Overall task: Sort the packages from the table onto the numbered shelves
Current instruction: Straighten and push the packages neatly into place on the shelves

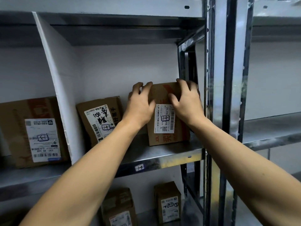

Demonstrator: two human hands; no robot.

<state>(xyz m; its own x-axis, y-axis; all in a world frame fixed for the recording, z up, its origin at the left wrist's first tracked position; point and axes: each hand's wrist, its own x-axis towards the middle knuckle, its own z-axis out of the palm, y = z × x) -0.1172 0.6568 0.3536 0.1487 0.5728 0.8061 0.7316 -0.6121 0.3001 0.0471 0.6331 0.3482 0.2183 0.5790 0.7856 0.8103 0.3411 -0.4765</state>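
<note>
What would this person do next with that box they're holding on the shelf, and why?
Probably let go and draw both hands back. The box already stands flat on the shelf, with the left hand and right hand curled over its top edge. The handwritten mark on its label seems to match the tag on the shelf's front edge.

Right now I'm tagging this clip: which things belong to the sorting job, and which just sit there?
In the job: left hand; right hand; upright box they grip; tagged shelf.
Lying about: leaning box; far-left box; lower-left box; lower-right box.
</note>
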